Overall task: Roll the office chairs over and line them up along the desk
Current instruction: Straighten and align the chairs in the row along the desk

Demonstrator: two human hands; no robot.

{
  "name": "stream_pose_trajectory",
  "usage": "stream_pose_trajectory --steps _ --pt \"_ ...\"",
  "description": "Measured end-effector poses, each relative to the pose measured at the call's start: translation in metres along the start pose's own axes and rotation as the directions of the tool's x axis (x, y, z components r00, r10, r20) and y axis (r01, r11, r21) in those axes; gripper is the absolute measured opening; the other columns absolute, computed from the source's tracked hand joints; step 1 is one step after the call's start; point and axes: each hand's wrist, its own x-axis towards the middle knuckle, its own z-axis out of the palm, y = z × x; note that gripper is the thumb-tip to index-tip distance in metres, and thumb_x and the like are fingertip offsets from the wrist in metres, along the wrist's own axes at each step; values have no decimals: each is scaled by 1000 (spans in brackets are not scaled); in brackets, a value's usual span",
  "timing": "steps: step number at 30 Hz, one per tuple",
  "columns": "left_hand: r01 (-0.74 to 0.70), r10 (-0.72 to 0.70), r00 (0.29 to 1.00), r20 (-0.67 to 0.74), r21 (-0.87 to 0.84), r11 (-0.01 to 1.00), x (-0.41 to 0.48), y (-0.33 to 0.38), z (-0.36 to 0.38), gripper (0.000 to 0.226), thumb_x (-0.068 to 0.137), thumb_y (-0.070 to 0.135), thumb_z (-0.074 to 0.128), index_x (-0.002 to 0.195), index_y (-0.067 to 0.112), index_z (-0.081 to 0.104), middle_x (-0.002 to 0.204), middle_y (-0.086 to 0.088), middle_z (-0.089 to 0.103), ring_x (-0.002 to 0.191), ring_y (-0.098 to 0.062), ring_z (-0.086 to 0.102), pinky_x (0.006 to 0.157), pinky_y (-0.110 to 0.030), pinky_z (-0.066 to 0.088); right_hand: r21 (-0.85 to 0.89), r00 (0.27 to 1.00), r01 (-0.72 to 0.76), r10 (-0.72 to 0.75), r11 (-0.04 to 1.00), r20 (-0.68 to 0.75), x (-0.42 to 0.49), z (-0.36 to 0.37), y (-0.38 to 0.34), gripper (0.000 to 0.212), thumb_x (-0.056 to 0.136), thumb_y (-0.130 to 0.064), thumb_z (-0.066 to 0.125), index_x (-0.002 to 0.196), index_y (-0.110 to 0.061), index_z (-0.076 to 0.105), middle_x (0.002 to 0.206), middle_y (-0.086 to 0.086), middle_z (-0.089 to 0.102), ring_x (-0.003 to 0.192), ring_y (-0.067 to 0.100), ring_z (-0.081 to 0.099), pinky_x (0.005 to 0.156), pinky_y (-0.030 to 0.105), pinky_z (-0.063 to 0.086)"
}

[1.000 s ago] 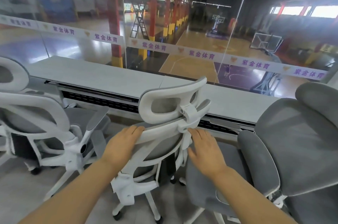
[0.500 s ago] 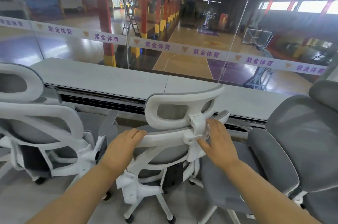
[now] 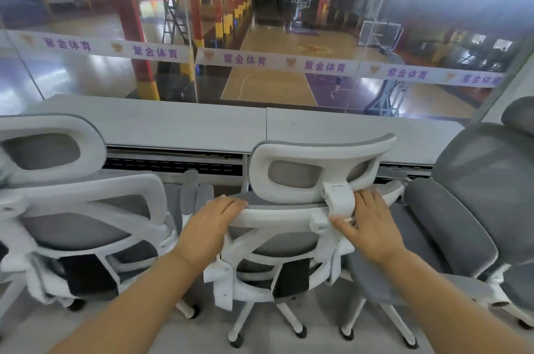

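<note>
The middle office chair, with a white frame and grey mesh, stands with its back to me, facing the long grey desk. My left hand grips the left end of its backrest's top rim, fingers bent over the edge. On the rim just right of the headrest bracket lies my right hand, fingers fairly straight and thumb spread toward the bracket. A matching white chair stands at the left, close to the desk. At the right is a grey chair, turned sideways.
A glass wall with a white lettered band rises behind the desk, with a sports hall beyond it. The left chair's armrest is close to the middle chair. The grey chair's seat and legs crowd the middle chair's right side.
The middle chair has rolled closer to the desk and turned to face it more squarely. My right hand has slid up onto the rim beside the bracket. My left hand keeps its place.
</note>
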Motion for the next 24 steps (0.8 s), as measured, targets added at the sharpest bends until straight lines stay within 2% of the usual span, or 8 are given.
stream_pose_trajectory --steps 2,4,6,9,12,16,20,24 --pt "65 -63 998 -28 77 995 -3 -24 -6 74 40 -13 78 108 11 63 102 -7 67 89 -26 65 71 -34 54 -19 1000 3 -4 1000 -23 1 5 -10 67 79 -67 37 109 -10 56 96 -1 48 94 21 40 92 39 39" --pt "190 -184 982 -48 226 955 -1 -57 -15 72 50 -16 72 118 2 58 114 -19 62 106 -37 59 88 -45 48 -56 999 -20 18 998 -34 2 11 -17 68 76 -72 35 101 -12 56 90 -4 42 85 18 37 83 36 37" --pt "280 -325 945 28 439 854 1 -91 -29 74 72 -5 59 140 0 31 146 -22 32 136 -36 27 112 -47 21 -65 997 -70 69 995 -18 4 15 -23 70 72 -77 33 96 -14 54 89 -3 42 83 18 35 80 35 33" --pt "361 -562 804 195 590 722 1 -130 -47 74 89 13 41 147 5 -5 156 -12 -6 143 -29 -7 116 -44 -4 -42 993 -117 115 992 -36 7 21 -35 69 69 -77 36 94 -15 53 89 -3 42 82 18 33 78 34 30" --pt "350 -565 793 229 588 729 -4 -148 -52 74 91 21 44 147 8 -3 155 -9 8 142 -28 7 116 -42 5 -8 986 -132 131 991 -99 7 26 -45 65 69 -74 40 91 -14 52 87 -4 38 82 17 31 78 33 27" --pt "411 -529 840 123 492 768 -9 -152 -52 59 89 31 50 139 14 25 137 -6 38 125 -25 34 107 -37 22 16 984 -147 148 989 -101 7 30 -52 66 69 -74 40 95 -14 51 89 -3 38 84 17 30 80 34 28" --pt "469 -561 824 81 458 755 -19 -160 -52 50 85 37 56 126 12 40 126 -9 45 116 -27 39 103 -37 25 -4 987 -141 140 990 -82 6 31 -53 67 71 -74 37 95 -13 52 88 -2 41 85 19 35 81 34 28" --pt "526 -603 797 21 468 711 -32 -166 -61 48 83 41 60 117 11 45 121 -10 50 112 -28 42 98 -38 28 -35 989 -129 127 991 -73 4 31 -52 86 73 -87 19 97 -12 53 89 -1 44 87 20 38 84 35 31"
